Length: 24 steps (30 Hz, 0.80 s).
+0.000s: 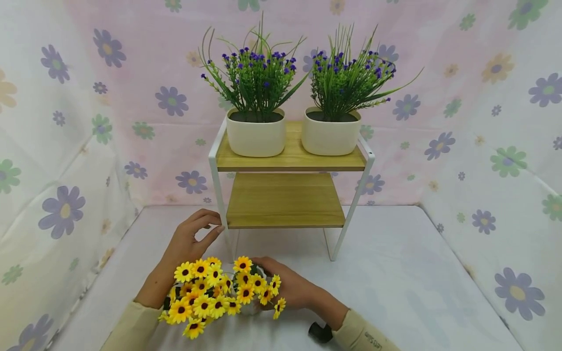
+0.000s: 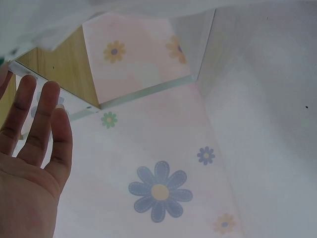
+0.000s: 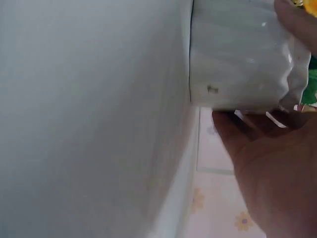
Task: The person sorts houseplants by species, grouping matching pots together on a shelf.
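My right hand (image 1: pixel 290 285) grips a white flower pot (image 3: pixel 237 54) with a wavy rim, thumb on one side and fingers on the other. Yellow flowers with dark centres (image 1: pixel 246 292) rise above that pot. To its left is a fuller bunch of yellow flowers (image 1: pixel 199 302); whatever holds it is hidden. My left hand (image 1: pixel 190 234) is beside the left leg of a two-tier shelf (image 1: pixel 285 200), holding nothing. Its fingers (image 2: pixel 37 134) are loosely extended in the left wrist view. Whether the fingertips touch the frame, I cannot tell.
Two cream oval planters, the left planter (image 1: pixel 256 139) and the right planter (image 1: pixel 331 136), stand on the shelf's top board with purple flowers and grass. White cloth (image 1: pixel 395 263) covers the table. Flower-printed fabric (image 1: pixel 145 102) surrounds it at the back and sides.
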### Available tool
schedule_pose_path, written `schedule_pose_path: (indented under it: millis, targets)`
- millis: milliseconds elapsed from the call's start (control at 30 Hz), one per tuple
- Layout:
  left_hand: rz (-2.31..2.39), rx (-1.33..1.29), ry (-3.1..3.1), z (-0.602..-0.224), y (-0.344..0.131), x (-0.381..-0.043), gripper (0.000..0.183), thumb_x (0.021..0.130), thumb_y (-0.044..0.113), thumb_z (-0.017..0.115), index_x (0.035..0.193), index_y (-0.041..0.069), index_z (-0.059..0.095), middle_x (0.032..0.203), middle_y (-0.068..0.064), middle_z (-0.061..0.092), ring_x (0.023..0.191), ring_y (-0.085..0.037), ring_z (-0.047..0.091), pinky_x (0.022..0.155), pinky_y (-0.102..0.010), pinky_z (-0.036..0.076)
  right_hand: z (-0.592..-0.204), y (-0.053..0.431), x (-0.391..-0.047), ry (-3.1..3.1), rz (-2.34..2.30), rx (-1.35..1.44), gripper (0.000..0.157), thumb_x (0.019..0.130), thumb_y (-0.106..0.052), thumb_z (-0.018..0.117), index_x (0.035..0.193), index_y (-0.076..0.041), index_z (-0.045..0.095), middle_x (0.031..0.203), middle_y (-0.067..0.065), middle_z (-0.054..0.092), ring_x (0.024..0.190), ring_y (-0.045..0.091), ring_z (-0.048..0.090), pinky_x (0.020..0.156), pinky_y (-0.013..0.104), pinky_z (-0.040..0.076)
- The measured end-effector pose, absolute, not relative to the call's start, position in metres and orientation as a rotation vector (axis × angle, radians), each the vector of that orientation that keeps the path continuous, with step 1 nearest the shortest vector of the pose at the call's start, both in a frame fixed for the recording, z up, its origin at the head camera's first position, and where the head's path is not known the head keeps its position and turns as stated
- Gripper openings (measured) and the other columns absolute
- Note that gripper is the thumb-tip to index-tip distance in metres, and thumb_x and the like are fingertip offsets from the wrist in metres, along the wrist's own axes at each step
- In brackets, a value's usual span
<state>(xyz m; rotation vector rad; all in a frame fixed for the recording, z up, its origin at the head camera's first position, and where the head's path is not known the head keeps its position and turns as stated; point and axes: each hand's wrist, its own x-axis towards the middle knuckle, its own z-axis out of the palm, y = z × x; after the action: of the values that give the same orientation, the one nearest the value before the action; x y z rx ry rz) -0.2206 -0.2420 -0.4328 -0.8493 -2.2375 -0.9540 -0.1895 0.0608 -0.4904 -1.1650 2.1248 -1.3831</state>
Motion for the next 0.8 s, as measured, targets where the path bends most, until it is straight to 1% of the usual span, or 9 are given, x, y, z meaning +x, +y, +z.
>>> schedule_pose_path:
  millis: [67, 200, 433, 500, 667, 800]
  targets:
    - [-0.955, -0.851, -2.237, -0.4330, -0.2421, -0.2207, 0.004, 0.102, 0.011, 0.072, 0.102, 0.010, 0.076, 0.114, -0.003, 0.071, 0.100, -0.019, 0.067, 0.085, -0.016, 0.051, -0.4925, 0.0583, -0.1883, 2.142, -1.388, -1.141, 0.093, 0.087, -0.028, 0.092, 0.161, -0.032, 0.036, 0.154, -0.007, 0.051, 0.140, 0.011, 0.051, 0.120, 0.037, 0.041]
    - [-0.955, -0.857, -2.234, -0.4334, -0.2423, -0.2212, 0.009, 0.104, 0.015, 0.070, 0.102, 0.009, 0.076, 0.113, -0.002, 0.071, 0.100, -0.019, 0.067, 0.085, -0.016, 0.051, -0.4930, 0.0555, -0.1857, 2.177, -1.382, -1.112, 0.090, 0.087, -0.032, 0.091, 0.160, -0.031, 0.037, 0.153, -0.007, 0.052, 0.139, 0.010, 0.052, 0.120, 0.037, 0.041]
    - [-0.953, -0.864, -2.225, -0.4335, -0.2424, -0.2210, 0.005, 0.103, 0.013, 0.071, 0.102, 0.011, 0.076, 0.113, -0.003, 0.071, 0.099, -0.019, 0.067, 0.086, -0.014, 0.050, -0.4936, 0.0558, -0.1847, 2.193, -1.384, -1.117, 0.085, 0.088, -0.033, 0.090, 0.157, -0.028, 0.040, 0.148, -0.007, 0.055, 0.135, 0.008, 0.055, 0.118, 0.035, 0.043]
    - [-0.954, -0.864, -2.226, -0.4336, -0.2424, -0.2206, 0.007, 0.104, 0.015, 0.070, 0.102, 0.011, 0.076, 0.112, -0.003, 0.071, 0.099, -0.020, 0.067, 0.085, -0.014, 0.051, -0.4950, 0.0562, -0.1853, 2.183, -1.392, -1.120, 0.084, 0.089, -0.032, 0.089, 0.157, -0.028, 0.040, 0.147, -0.006, 0.055, 0.134, 0.008, 0.055, 0.118, 0.035, 0.044]
    - [-0.946, -0.849, -2.238, -0.4330, -0.2420, -0.2197, 0.012, 0.105, 0.018, 0.069, 0.102, 0.009, 0.076, 0.113, -0.003, 0.071, 0.100, -0.020, 0.067, 0.084, -0.018, 0.053, -0.4966, 0.0568, -0.1857, 2.155, -1.420, -1.140, 0.083, 0.089, -0.029, 0.089, 0.156, -0.023, 0.041, 0.145, -0.005, 0.056, 0.132, 0.008, 0.057, 0.117, 0.034, 0.044]
    - [-0.931, -0.842, -2.242, -0.4328, -0.2420, -0.2197, 0.007, 0.104, 0.015, 0.071, 0.102, 0.011, 0.076, 0.113, -0.002, 0.071, 0.100, -0.020, 0.067, 0.083, -0.021, 0.055, -0.4954, 0.0571, -0.1856, 2.154, -1.430, -1.151, 0.082, 0.089, -0.028, 0.090, 0.156, -0.022, 0.043, 0.144, -0.005, 0.057, 0.131, 0.009, 0.058, 0.116, 0.033, 0.045]
